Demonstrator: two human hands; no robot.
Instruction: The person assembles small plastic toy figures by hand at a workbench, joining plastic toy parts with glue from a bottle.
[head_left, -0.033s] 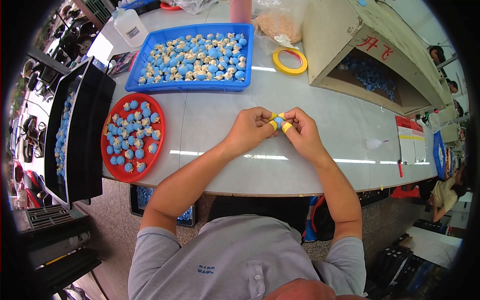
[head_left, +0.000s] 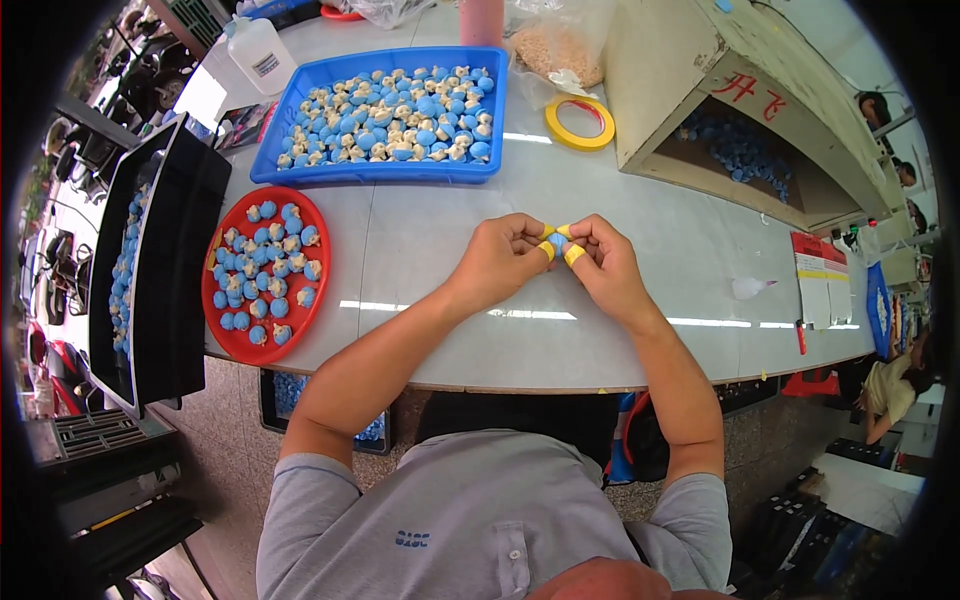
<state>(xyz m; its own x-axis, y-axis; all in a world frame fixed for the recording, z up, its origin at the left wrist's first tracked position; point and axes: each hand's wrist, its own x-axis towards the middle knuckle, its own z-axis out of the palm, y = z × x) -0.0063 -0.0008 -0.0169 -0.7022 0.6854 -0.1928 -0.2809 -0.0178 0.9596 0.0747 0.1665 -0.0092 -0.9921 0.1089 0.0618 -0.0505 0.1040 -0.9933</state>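
Over the middle of the worktable my left hand (head_left: 498, 262) and my right hand (head_left: 610, 272) meet fingertip to fingertip. Yellow tape wraps the thumbs and forefingers of both. Pinched between them is a small light-blue piece (head_left: 558, 241), mostly hidden by the fingers. Left of my arms, a round red tray (head_left: 222, 318) bears many small blue-and-cream figures (head_left: 262, 254), set apart from one another. Beyond it, a blue rectangular tray (head_left: 400, 174) is heaped with similar figures.
A yellow tape roll (head_left: 562, 133) lies beside a bag of beige pieces (head_left: 560, 52). At right stands a cream metal cabinet (head_left: 655, 120) with blue pieces inside. A black crate (head_left: 165, 260) borders the left edge. A small white nozzle bottle (head_left: 748, 288) and a red-and-white paper (head_left: 815, 275) lie right.
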